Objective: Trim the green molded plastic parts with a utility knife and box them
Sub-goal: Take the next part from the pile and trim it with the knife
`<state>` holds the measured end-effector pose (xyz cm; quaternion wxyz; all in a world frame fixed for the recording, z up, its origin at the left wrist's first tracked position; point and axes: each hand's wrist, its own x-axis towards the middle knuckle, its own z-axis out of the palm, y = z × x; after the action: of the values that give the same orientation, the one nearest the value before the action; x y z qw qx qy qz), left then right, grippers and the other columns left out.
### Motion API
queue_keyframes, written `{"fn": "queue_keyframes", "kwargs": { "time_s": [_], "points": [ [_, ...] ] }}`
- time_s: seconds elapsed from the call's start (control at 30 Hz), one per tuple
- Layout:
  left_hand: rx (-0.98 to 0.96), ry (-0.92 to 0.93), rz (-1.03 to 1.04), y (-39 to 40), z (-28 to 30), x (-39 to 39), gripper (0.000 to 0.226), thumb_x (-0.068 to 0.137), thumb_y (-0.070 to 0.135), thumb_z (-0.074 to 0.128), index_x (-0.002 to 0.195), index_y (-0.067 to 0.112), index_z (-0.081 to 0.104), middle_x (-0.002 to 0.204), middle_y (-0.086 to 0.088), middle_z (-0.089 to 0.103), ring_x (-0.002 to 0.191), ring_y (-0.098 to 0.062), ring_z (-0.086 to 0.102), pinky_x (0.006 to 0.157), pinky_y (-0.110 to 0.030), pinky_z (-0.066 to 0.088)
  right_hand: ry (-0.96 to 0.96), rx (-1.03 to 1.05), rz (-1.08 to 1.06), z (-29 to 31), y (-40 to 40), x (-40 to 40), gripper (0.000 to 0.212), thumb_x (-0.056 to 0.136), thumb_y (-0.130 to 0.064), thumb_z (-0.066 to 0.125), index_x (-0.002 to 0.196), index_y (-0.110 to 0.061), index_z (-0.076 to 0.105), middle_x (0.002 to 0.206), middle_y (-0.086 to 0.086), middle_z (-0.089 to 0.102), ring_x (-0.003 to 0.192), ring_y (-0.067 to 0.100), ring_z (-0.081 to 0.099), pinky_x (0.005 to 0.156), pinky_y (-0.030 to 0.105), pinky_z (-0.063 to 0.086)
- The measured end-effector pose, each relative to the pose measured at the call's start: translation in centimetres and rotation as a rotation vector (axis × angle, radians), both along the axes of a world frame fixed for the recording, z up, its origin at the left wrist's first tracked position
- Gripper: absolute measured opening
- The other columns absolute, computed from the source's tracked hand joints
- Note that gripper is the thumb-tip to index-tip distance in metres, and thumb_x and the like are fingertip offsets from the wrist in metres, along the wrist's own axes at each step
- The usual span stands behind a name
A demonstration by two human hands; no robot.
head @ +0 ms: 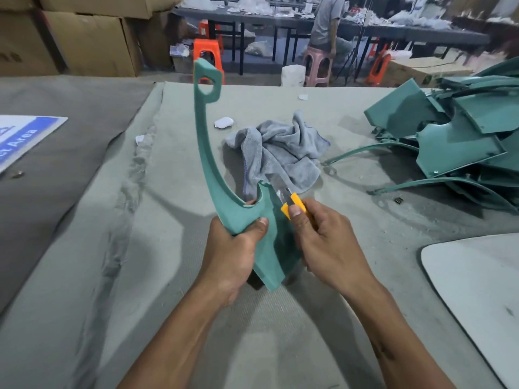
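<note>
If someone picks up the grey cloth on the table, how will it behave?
The grey cloth lies crumpled in soft folds, so it would likely hang limp. It looks thin, so probably light. It should not roll or slip on the felt table cover.

Knife [292, 202] blade against held green part [207, 153]

Held part [207, 153] upright on table [84, 276], cloth [280, 147] behind, parts pile [455, 136] right, sign [22, 138] left

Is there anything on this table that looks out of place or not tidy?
Two things stand out. A crumpled grey cloth lies on the table behind the green part, and a small white case sits loose beside it. The other green parts are heaped untidily at the right, not stacked.
</note>
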<state>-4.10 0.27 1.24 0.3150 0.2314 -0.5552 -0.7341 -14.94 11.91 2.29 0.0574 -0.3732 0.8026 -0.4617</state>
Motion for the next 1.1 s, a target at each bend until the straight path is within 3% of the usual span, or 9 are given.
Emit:
{"fn": "queue_keyframes", "kwargs": {
  "time_s": [0.13,0.3,0.43,0.57,0.73,0.87,0.97,1.1],
  "points": [
    [-0.025,-0.020,0.017,-0.1,-0.1,0.1,0.027,0.080,0.019,0.068,0.095,0.037,0.080,0.101,0.001,0.080,0.098,-0.018,0.076,0.084,-0.036,0.057,0.031,-0.029,-0.122,-0.1,0.3,-0.7,0.040,0.107,-0.050,0.047,0.077,-0.025,0.052,0.061,0.004,0.057,0.057,0.032,0.060,0.059,0.052,0.053],
    [-0.053,-0.064,0.055,-0.3,0.1,0.2,0.014,0.078,0.020,0.071,0.089,0.026,0.079,0.092,-0.004,0.080,0.088,-0.024,0.077,0.085,-0.046,0.061,0.124,-0.099,0.164,1.1,1.0,0.1,0.028,0.104,-0.057,0.048,0.094,-0.037,0.065,0.063,0.003,0.058,0.052,0.023,0.056,0.050,0.047,0.048],
    [-0.067,-0.094,0.034,-0.8,0.1,0.4,0.014,0.075,0.020,0.074,0.089,0.023,0.079,0.091,-0.005,0.079,0.088,-0.025,0.077,0.085,-0.049,0.061,0.165,-0.028,0.151,0.6,1.2,-0.6,0.023,0.103,-0.050,0.052,0.098,-0.036,0.070,0.061,0.001,0.060,0.056,0.023,0.057,0.054,0.048,0.047],
    [-0.033,-0.119,-0.008,-0.7,-0.1,0.6,0.019,0.073,0.020,0.075,0.091,0.016,0.078,0.094,-0.004,0.080,0.089,-0.024,0.077,0.088,-0.049,0.060,0.212,-0.043,0.138,0.6,1.7,-1.4,0.016,0.102,-0.050,0.053,0.091,-0.049,0.064,0.061,0.000,0.060,0.052,0.020,0.053,0.051,0.045,0.044],
    [-0.039,-0.120,-0.026,-0.7,0.2,0.6,0.017,0.073,0.019,0.073,0.089,0.021,0.079,0.092,-0.005,0.080,0.088,-0.025,0.077,0.086,-0.049,0.061,0.214,-0.022,0.172,0.3,2.0,-1.8,0.027,0.100,-0.052,0.055,0.104,-0.035,0.074,0.061,-0.002,0.059,0.051,0.019,0.052,0.047,0.042,0.041],
    [-0.029,-0.098,-0.044,-0.7,0.3,0.8,0.021,0.073,0.017,0.075,0.091,0.026,0.080,0.094,-0.004,0.080,0.090,-0.024,0.077,0.085,-0.046,0.061,0.268,-0.078,0.084,0.2,1.9,-1.7,0.022,0.104,-0.042,0.056,0.109,-0.032,0.074,0.060,-0.003,0.055,0.049,0.018,0.048,0.046,0.034,0.035],
    [-0.041,-0.114,-0.045,-0.7,0.3,0.9,0.020,0.074,0.019,0.075,0.092,0.026,0.079,0.093,-0.004,0.080,0.089,-0.025,0.077,0.084,-0.047,0.061,0.258,-0.053,0.147,0.3,1.9,-1.5,0.021,0.104,-0.042,0.056,0.107,-0.033,0.075,0.060,-0.002,0.055,0.049,0.018,0.047,0.046,0.032,0.032],
    [-0.038,-0.112,-0.059,-0.7,0.3,0.8,0.022,0.074,0.018,0.075,0.091,0.030,0.080,0.094,-0.002,0.080,0.088,-0.023,0.077,0.078,-0.040,0.061,0.298,-0.049,0.039,0.4,1.8,-1.5,0.021,0.103,-0.041,0.056,0.106,-0.032,0.074,0.057,-0.002,0.054,0.049,0.019,0.049,0.046,0.028,0.032]
  ]
}}
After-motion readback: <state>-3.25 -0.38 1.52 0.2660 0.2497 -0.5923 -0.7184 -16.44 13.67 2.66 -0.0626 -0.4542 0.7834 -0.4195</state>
